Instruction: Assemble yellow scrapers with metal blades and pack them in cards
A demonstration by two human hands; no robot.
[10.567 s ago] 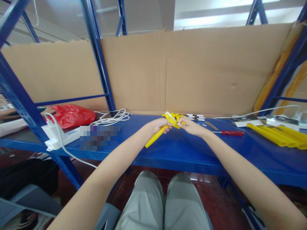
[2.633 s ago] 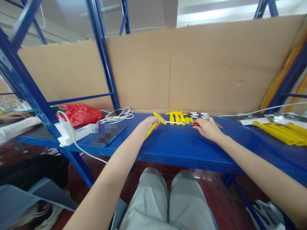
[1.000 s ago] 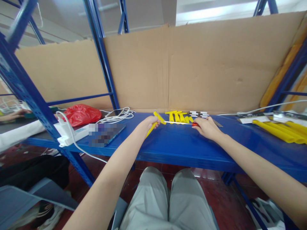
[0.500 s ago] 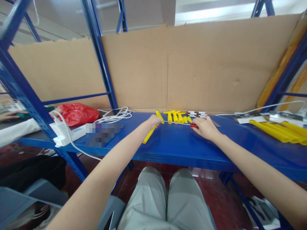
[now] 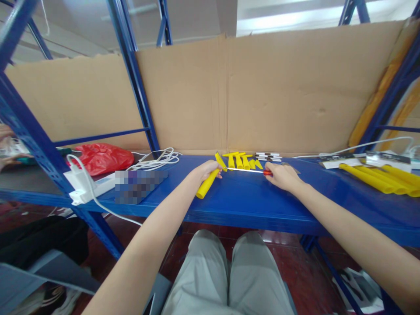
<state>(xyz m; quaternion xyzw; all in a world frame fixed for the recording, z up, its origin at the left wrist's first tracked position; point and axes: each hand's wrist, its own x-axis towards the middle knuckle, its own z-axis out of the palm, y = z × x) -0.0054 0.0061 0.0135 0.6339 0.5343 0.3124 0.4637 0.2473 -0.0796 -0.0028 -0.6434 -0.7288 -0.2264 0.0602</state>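
My left hand [image 5: 210,169] is closed around a yellow tube [image 5: 208,184], which slants toward the front of the shelf. A yellow crosspiece [image 5: 220,160] shows at the tube's far end. In my right hand [image 5: 280,174] is a screwdriver, its red handle [image 5: 268,173] partly hidden by my fingers. The long metal shaft [image 5: 245,169] points left, and its tip meets the yellow piece beside my left fingers; whether it sits in a screw I cannot tell. Just behind the shaft lie several yellow T-shaped pieces [image 5: 239,161] and small yellow pieces [image 5: 255,164].
White-and-dark sticks [image 5: 268,157] lie near the cardboard wall [image 5: 278,87]. Several yellow tubes [image 5: 377,179] rest at the right. To the left are a red plastic bag [image 5: 105,158], white cables [image 5: 160,158] and a power strip [image 5: 95,189]. A blue post [image 5: 131,78] stands behind them.
The yellow tube has turned a little in my left hand, and more of it shows. My right hand and the screwdriver have shifted slightly right. The whole view has moved a little.
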